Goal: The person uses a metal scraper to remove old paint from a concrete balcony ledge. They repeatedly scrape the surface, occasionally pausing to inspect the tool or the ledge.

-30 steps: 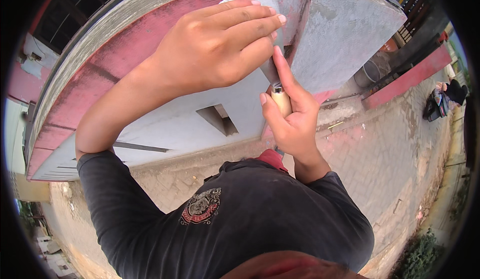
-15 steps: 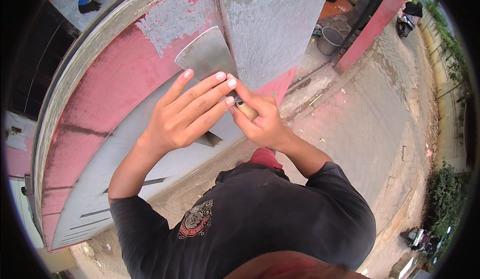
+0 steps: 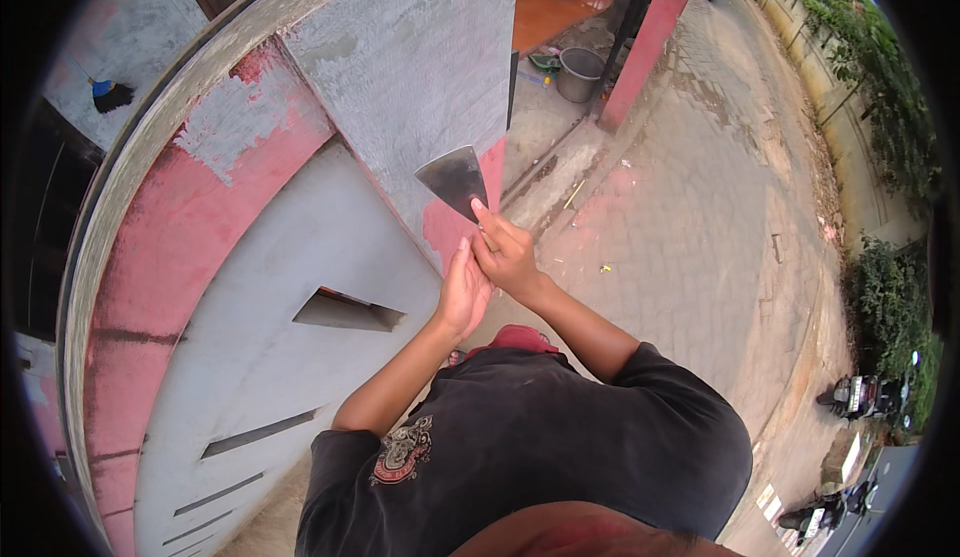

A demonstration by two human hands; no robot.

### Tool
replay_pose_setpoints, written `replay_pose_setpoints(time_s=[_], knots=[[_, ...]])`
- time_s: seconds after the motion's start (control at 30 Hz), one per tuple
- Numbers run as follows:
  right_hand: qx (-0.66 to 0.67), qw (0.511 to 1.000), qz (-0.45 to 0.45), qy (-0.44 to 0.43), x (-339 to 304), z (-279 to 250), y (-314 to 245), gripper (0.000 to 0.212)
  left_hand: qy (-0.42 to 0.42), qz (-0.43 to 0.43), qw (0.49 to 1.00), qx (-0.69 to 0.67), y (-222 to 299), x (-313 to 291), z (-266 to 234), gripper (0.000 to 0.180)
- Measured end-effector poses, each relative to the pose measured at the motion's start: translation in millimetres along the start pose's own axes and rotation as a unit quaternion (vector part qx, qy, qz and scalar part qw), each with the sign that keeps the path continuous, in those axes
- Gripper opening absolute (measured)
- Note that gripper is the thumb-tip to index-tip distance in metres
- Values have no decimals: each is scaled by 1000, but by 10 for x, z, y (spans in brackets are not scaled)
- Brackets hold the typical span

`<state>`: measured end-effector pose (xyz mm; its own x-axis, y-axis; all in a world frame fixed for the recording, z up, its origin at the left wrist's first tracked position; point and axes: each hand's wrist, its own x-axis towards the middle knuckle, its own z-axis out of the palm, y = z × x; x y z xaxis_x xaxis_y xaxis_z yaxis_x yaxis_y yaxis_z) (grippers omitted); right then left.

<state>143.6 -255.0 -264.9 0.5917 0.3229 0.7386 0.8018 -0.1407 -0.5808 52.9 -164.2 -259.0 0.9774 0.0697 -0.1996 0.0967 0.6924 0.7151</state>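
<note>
A putty knife (image 3: 457,179) with a wide metal blade is in my right hand (image 3: 511,261), its blade tilted up and to the left. My right index finger lies along the base of the blade, and the handle is hidden by my hands. Against the underside of the right hand rests my left hand (image 3: 464,295), its fingers stretched out and the palm partly turned up. Beyond the blade stands a pillar (image 3: 405,52) coated in grey putty, with pink paint (image 3: 447,234) at its lower edge. The blade appears in front of it; contact I cannot tell.
A curved wall with a pink band (image 3: 150,257) and grey panel with slots (image 3: 270,287) runs along my left. Further off are a grey bucket (image 3: 580,75), a broom (image 3: 110,95) and a pink post (image 3: 655,37). Paving (image 3: 680,237) and parked motorbikes (image 3: 860,397) are on the right.
Both hands and the putty knife have moved down and rightward relative to the wall. My left hand has gone from spread over the blade's base to under the right hand. The view has shifted.
</note>
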Motion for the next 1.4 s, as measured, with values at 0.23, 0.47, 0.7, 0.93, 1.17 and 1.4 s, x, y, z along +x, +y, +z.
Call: replay_pose_setpoints(time_s=[0.23, 0.47, 0.7, 0.93, 1.17, 1.4], knots=[[8, 985, 159, 66, 152, -865, 324, 64, -11, -42, 992, 114, 4, 237, 96, 64], [-40, 992, 110, 54, -83, -1331, 695, 63, -10, -50, 999, -14, -827, 438, 1207, 64], [-51, 972, 210, 92, 20, -2349, 1481, 65, -392, 246, 841, 279, 86, 21, 2066, 63], [8, 974, 226, -9, -236, -2268, 1181, 65, -356, 571, 731, 114, 587, -562, 3011, 40], [67, 971, 216, -74, -303, -2240, 909, 61, -265, 698, 661, -76, 743, -1061, 3455, 33], [75, 977, 183, -79, -281, -2339, 845, 61, -239, 767, 588, -93, 372, -994, 3550, 36]])
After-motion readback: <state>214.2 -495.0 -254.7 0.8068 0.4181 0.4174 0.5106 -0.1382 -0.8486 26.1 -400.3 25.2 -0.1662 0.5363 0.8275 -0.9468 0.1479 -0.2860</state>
